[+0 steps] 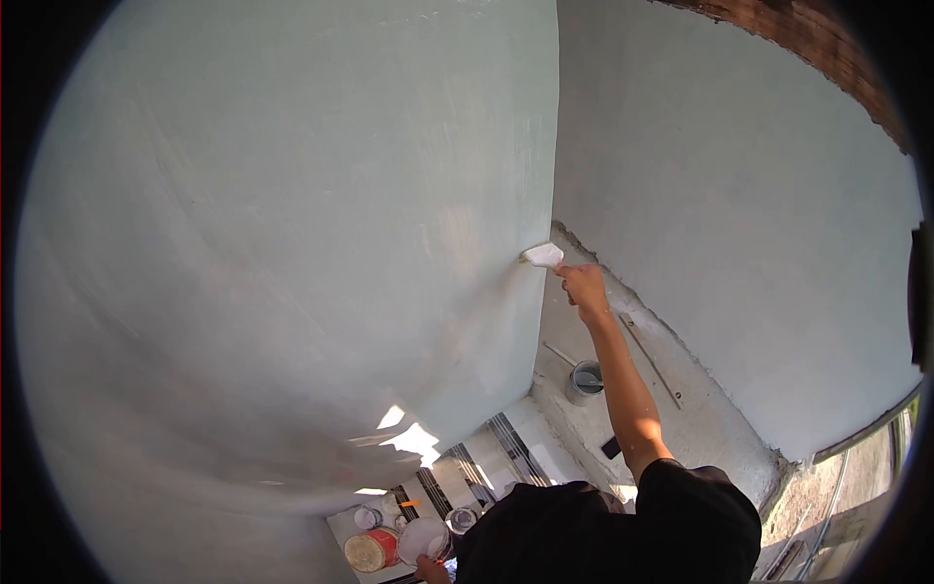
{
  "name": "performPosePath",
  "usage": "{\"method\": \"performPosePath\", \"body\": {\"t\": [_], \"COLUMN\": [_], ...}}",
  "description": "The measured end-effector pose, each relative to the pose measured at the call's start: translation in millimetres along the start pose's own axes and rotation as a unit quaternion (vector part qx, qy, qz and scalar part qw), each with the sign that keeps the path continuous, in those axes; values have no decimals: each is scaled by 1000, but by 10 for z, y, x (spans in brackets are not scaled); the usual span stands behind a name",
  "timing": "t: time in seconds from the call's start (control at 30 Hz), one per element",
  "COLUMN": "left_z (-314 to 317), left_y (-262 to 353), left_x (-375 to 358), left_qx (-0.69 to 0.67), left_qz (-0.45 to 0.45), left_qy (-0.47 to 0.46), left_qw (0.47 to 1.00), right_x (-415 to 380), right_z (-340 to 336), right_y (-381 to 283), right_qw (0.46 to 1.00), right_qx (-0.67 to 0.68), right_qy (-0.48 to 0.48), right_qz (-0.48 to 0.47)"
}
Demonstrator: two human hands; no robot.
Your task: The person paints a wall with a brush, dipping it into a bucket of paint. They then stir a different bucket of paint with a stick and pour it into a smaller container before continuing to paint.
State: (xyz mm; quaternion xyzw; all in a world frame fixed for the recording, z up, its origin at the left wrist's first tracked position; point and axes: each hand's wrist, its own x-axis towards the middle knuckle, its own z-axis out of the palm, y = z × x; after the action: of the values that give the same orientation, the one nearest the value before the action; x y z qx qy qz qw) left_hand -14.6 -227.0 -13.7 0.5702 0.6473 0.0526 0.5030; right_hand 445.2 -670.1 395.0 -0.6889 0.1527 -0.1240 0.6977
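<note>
My right hand (pixel 585 288) is closed round the handle of a white brush (pixel 544 255), whose bristle end meets the edge of the pale grey-green wall (pixel 389 195) near the corner. Low in the view, my left hand (pixel 431 570) is closed at the rim of a round whitish container (pixel 424 538). Beside that container stands a red bucket (pixel 373 550) with a tan top.
On the concrete ledge (pixel 681 360) are a dark pot (pixel 585 383) with a stick-like tool and a long thin bar (pixel 651 360). Small tubs (pixel 367 517) stand on the striped floor (pixel 477 467). A second wall (pixel 739 195) rises at the right.
</note>
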Motion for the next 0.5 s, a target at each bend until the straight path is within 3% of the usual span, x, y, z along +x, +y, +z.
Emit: {"method": "performPosePath", "body": {"t": [0.17, 0.3, 0.4, 0.5], "left_z": [-29, -25, -11, 4], "left_y": [-70, -102, -145, -178], "left_x": [3, 20, 75, 136], "left_qx": [85, 146, 189, 221], "left_qz": [76, 135, 179, 222], "left_qy": [-35, -55, -57, -52], "left_qw": [993, 978, 964, 948], "right_x": [-209, -188, -6, 246], "right_z": [-63, -40, 7, 182], "right_y": [-1223, -2087, -2237, -1603], "right_qw": [991, 962, 935, 944], "right_qx": [92, 130, 159, 127], "right_qy": [-16, -18, -74, -77], "right_qz": [-100, -238, -309, -293]}}
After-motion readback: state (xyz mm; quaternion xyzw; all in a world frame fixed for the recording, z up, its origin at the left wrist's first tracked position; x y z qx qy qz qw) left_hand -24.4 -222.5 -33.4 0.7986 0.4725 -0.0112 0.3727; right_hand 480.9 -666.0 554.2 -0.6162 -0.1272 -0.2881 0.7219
